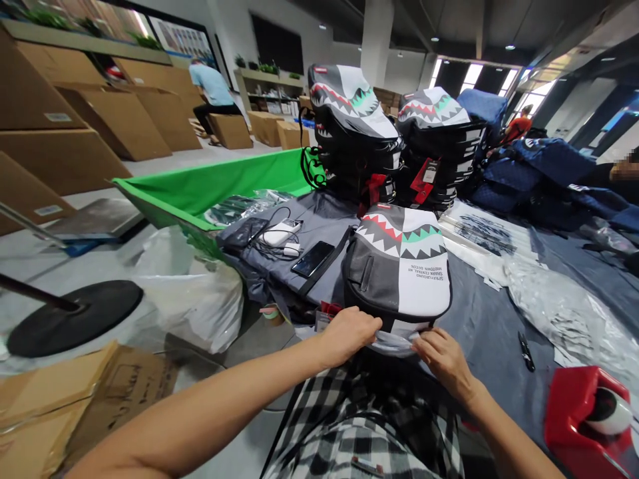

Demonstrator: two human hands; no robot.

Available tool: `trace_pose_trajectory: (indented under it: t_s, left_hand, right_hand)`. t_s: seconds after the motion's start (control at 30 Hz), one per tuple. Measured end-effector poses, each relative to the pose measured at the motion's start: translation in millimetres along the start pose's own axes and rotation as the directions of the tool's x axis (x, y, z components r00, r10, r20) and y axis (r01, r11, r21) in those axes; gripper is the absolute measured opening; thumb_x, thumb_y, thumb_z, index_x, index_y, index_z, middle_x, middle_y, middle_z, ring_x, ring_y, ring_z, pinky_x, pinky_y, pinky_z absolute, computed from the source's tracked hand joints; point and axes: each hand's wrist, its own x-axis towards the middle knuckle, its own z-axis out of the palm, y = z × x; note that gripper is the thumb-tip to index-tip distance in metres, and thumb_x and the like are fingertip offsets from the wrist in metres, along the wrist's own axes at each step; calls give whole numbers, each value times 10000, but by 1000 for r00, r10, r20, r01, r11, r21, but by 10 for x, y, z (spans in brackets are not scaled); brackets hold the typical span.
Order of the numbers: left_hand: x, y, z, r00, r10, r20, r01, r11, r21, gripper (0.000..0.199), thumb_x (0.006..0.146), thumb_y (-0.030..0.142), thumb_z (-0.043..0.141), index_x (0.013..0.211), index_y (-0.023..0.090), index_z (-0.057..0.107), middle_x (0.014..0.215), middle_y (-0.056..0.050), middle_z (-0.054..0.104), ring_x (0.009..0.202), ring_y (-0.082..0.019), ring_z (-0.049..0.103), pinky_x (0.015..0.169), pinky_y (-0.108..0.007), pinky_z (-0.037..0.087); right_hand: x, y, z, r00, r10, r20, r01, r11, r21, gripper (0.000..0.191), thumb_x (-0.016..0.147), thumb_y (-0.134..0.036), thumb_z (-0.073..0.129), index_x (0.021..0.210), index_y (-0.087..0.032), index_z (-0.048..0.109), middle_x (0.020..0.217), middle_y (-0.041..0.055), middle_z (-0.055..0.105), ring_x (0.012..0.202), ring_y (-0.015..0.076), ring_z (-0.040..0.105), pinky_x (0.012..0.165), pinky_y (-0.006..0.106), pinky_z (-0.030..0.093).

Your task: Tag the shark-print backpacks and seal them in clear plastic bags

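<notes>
Patterned backpack point(424, 289) lies on the counter point(482, 332), straight ahead of both hands, long axis running away from the body, printed lettering upside down to the wearer. Left hand point(349, 334) at its near left corner, right hand point(445, 360) near the right; neither clearly nearer. Right grip closed, pinching pale plastic film point(394, 345); left grip also closed, apparently on the film's other end. Phone point(313, 259) lies left of the backpack.

Over there the person wears a black-and-white checked garment point(372, 446), its squares large and crisp, with a small dark tag-like piece point(368, 466) low on the front. The forearms are bare, no sleeves showing.
</notes>
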Motion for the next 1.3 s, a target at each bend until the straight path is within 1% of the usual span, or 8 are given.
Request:
trace_pose_trajectory:
  t_s: [0.13, 0.3, 0.53, 0.63, 0.8, 0.97, 1.2, 1.3]
  left_hand:
    - [52, 2, -62, 974, 206, -99, -197, 976, 95, 80, 890, 212, 672, 853, 186, 605, 928, -40, 687, 838, -193, 628, 697, -323, 458]
    - [145, -65, -84, 831, 533, -160, -539, 842, 6, 101, 921, 98, 565, 881, 187, 594, 1065, -56, 693, 882, -165, 602, 801, -270, 464]
    - [332, -4, -103, 928, 367, 61, -364, 930, -55, 129, 891, 143, 621, 1018, 167, 619, 737, -20, 677, 679, -193, 580, 564, -308, 384]
    - [363, -31, -176, 885, 446, 134, -445, 895, -37, 123, 915, 159, 613, 802, 204, 634, 770, -20, 690, 739, -181, 583, 645, -311, 418]
    - [398, -144, -170, 769, 639, -33, -638, 762, -113, 132, 929, 163, 605, 831, 244, 641, 962, 0, 711, 932, -153, 614, 819, -276, 465]
    - [542, -175, -8, 619, 785, 20, -786, 618, 32, 105, 872, 149, 659, 848, 247, 631, 669, 25, 634, 612, -157, 557, 536, -338, 362]
    - [587, -268, -162, 518, 840, -159, -841, 535, 87, 167, 960, 215, 547, 803, 209, 601, 831, -38, 669, 789, -160, 587, 728, -305, 428]
    - [526, -322, -146, 541, 826, -158, -833, 552, 40, 139, 927, 127, 557, 820, 211, 589, 847, -19, 661, 798, -144, 583, 689, -269, 424]
  right_hand:
    - [-49, -38, -43, 999, 12, -32, -9, 996, 87, 157, 953, -89, 514, 1028, -195, 602, 858, 51, 676, 801, 165, 645, 781, 347, 553]
    - [-58, -42, -74, 987, 137, -81, -131, 988, 80, 98, 950, -147, 550, 956, -206, 629, 938, 65, 651, 832, 171, 633, 708, 304, 544]
    - [64, 147, -10, 978, -48, 204, 29, 995, 94, 236, 1030, -225, 437, 850, -181, 583, 785, 26, 665, 685, 134, 580, 620, 276, 429]
    - [133, 242, -30, 941, -56, 335, 43, 998, 49, 210, 1025, -303, 482, 905, -179, 602, 750, 6, 618, 658, 145, 551, 592, 287, 388]
    - [240, 292, -113, 873, -90, 480, 84, 996, 34, 199, 997, -304, 554, 833, -195, 585, 792, -12, 583, 651, 127, 535, 553, 278, 327]
    - [283, 295, -110, 826, -69, 560, 55, 998, 42, 123, 963, -199, 577, 840, -197, 573, 789, -39, 576, 569, 90, 483, 507, 274, 251]
    - [309, 323, -123, 787, -76, 613, 82, 996, 17, 134, 967, -287, 586, 875, -192, 571, 792, -27, 575, 534, 89, 401, 495, 283, 192]
    - [367, 333, -159, 737, -71, 672, 59, 997, 41, 137, 986, -284, 550, 889, -193, 581, 831, -24, 588, 528, 76, 381, 504, 281, 185]
